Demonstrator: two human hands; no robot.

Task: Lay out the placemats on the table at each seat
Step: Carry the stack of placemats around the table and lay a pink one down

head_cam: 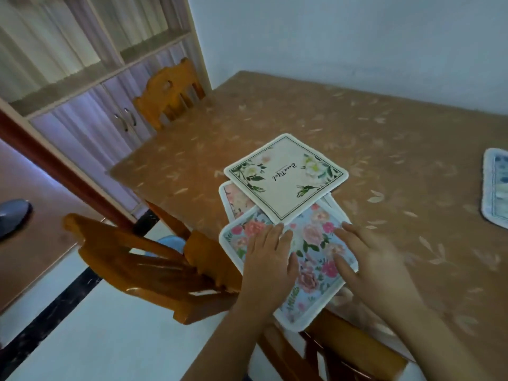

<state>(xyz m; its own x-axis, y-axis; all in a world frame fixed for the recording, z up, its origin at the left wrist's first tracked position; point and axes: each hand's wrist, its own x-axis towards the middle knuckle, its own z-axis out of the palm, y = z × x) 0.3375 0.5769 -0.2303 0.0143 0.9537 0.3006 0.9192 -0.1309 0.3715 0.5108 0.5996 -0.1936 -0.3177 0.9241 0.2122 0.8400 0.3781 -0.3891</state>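
A loose pile of square placemats lies near the table's [343,127] front left corner. On top sits a cream mat with green leaves and script lettering [286,174]. A pink-toned mat [236,199] peeks out beneath it on the left. The nearest one, a light blue mat with pink roses [313,243], juts over the table's edge. My left hand [268,259] lies flat on that rose mat, fingers spread. My right hand [365,259] rests flat on its right side. Neither hand grips anything. Another blue mat [496,185] lies at the right edge of the view.
One wooden chair [154,270] stands at the table's near left corner, and a second chair [170,92] at the far left side. A cabinet with curtained doors [90,114] fills the left wall. A pale wall runs behind the table.
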